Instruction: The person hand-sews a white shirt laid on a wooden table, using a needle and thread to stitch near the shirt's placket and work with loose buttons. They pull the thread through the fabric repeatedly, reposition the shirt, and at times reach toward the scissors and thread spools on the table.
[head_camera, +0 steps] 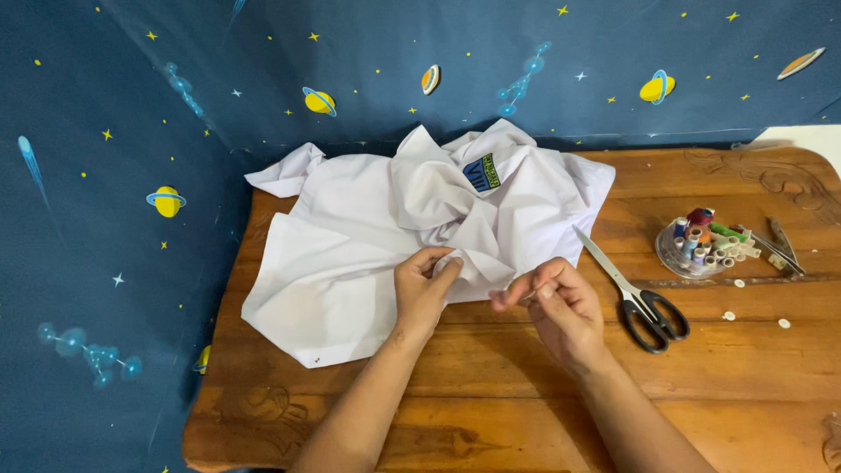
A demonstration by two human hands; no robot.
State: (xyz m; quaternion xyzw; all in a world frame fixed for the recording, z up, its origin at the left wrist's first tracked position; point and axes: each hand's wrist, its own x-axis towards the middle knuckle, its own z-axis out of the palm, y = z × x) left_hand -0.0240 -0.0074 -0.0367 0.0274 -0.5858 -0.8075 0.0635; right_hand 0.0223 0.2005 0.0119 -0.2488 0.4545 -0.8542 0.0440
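Black-handled scissors lie on the wooden bench, blades pointing up and left. Further right stands a clear round dish of thread spools, with a small metal tool beside it. Three white buttons lie loose nearby. A dark blue space-patterned cloth hangs behind.

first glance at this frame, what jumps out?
The crumpled white shirt spread over the left half of the wooden table, its blue and green badge facing up near the far edge. At its near hem the left hand pinches the cloth while the right hand pinches something thin, too small to tell. To the right lie black-handled scissors and a clear dish of thread spools.
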